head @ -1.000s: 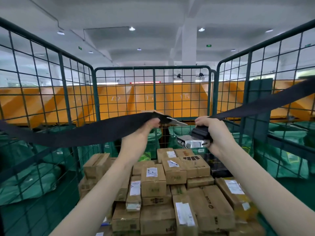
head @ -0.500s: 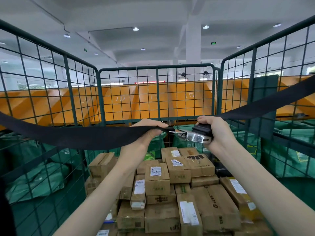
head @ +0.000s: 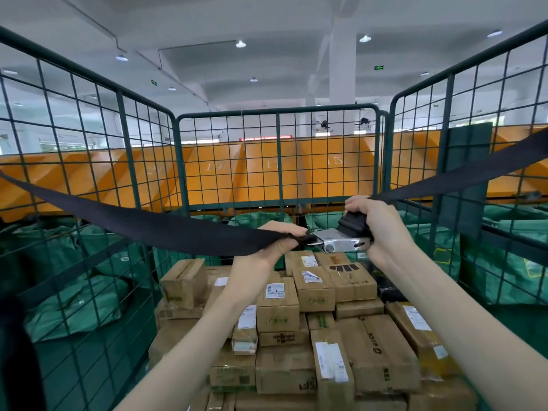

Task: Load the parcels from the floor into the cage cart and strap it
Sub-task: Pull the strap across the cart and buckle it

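So the cage cart [head: 178, 179] is pretty well stacked with cardboard parcels [head: 314, 292], most with white shipping labels, piled between the green mesh walls. Across the open front, above the parcels, runs a wide black strap [head: 142, 223]. The left half comes in from the left wall and ends at the person's left hand [head: 281, 241], fingers curled tight around the strap end right where it meets the metal buckle [head: 338, 241]. The right hand [head: 376, 223] is wrapped around the black part on top of the buckle, fingers clamped on it, and the other half of the strap goes from there up to the right wall. Both hands sit close together, with the silver buckle between them. Behind the cart there's a row of orange chutes [head: 267, 173] with numbers, and green sacks [head: 74, 301] heaped outside the mesh on both sides.
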